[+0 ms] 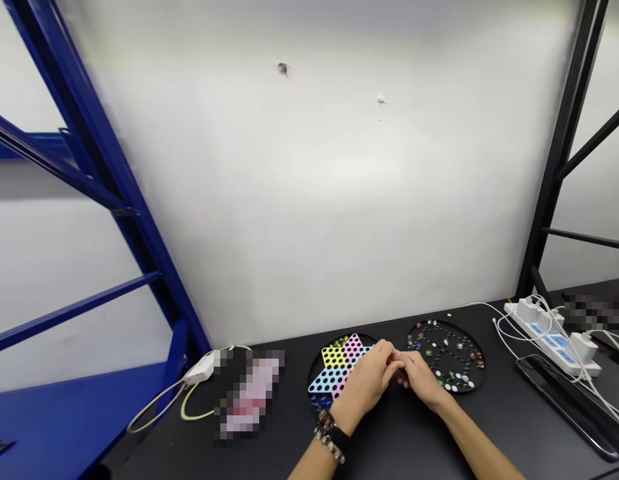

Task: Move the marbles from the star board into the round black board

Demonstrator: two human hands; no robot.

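Note:
My left hand and my right hand meet fingertip to fingertip above the black table. Both have their fingers closed in a pinch, and anything between them is hidden or too small to name. Under and beside my left hand lies a round Chinese checkers board, with a yellow, pink and light blue star full of holes. Blue and yellow-green marbles sit along its black rim, and my left hand covers its right part. Just beyond my right hand is a round black tray with marbles of several colours spread over it.
A white power strip with chargers and cables stands at the right, beside a glossy black case. On the left lie a white adapter with a looped cable and a blurred-out pale item. A white wall rises behind.

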